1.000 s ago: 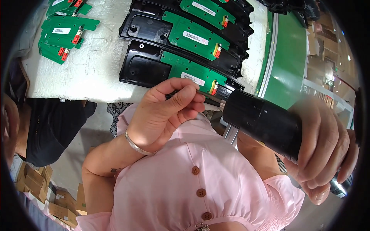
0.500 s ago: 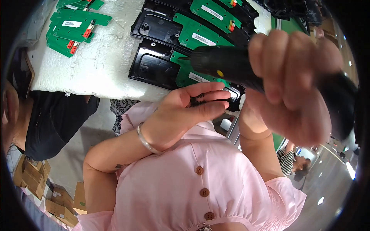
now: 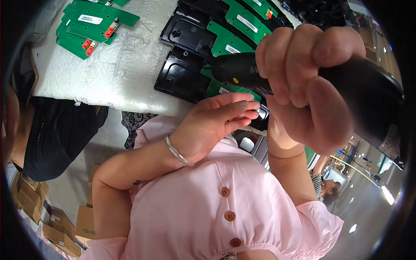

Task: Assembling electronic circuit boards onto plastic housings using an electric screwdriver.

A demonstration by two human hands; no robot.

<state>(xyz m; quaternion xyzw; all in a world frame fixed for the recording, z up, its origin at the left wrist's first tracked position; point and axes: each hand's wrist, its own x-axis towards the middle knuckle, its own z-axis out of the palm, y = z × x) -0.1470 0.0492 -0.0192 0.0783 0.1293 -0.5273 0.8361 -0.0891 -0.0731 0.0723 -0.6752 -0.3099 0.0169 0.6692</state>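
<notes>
My right hand (image 3: pixel 305 73) is wrapped around a black electric screwdriver (image 3: pixel 234 71) with a yellow dot, held sideways. Its tip reaches the left end of a green circuit board (image 3: pixel 213 86) in the nearest black plastic housing (image 3: pixel 180 76); the hand and tool hide part of the board. Just below the housing's near edge, my left hand (image 3: pixel 212 117) is closed, thumb against curled fingers. What lies inside those fingers is hidden now. Farther back, more housings (image 3: pixel 186 32) hold green boards (image 3: pixel 229 45) with white labels.
Loose green boards (image 3: pixel 93 26) with red connectors are piled at the left on the white foam-covered table (image 3: pixel 117 73). A person in dark clothes (image 3: pixel 60 138) is at the left edge. Cardboard boxes (image 3: pixel 60 227) stand on the floor. Another person (image 3: pixel 327 186) appears far right.
The thumb of my left hand has closed over its fingers, covering small dark pieces seen there earlier. My right hand has shifted slightly left with the screwdriver. Boards and housings appear farther right and higher.
</notes>
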